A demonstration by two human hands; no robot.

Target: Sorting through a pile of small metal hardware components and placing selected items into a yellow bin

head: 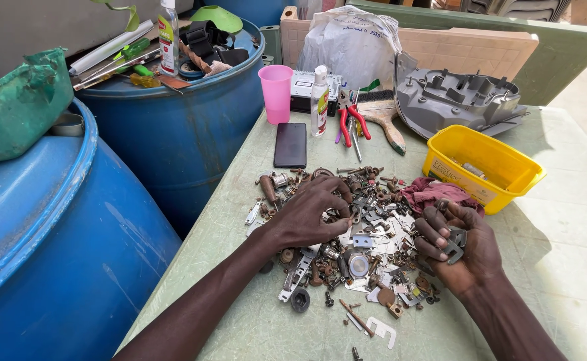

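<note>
A yellow tub (484, 167) sits near a red rag (427, 192). A black phone (290, 144), pink cup (276, 93), red pliers (351, 120) and two blue barrels (173, 134) stand farther off.

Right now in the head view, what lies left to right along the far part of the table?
Pink cup → black phone → white bottle → red-handled pliers → brush → grey plastic housing → yellow tub.

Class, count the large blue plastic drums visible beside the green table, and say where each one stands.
2. One large blue plastic drum stands nearest, at the lower left; the other stands behind it, its lid covered with tools. More may be hidden.
</note>
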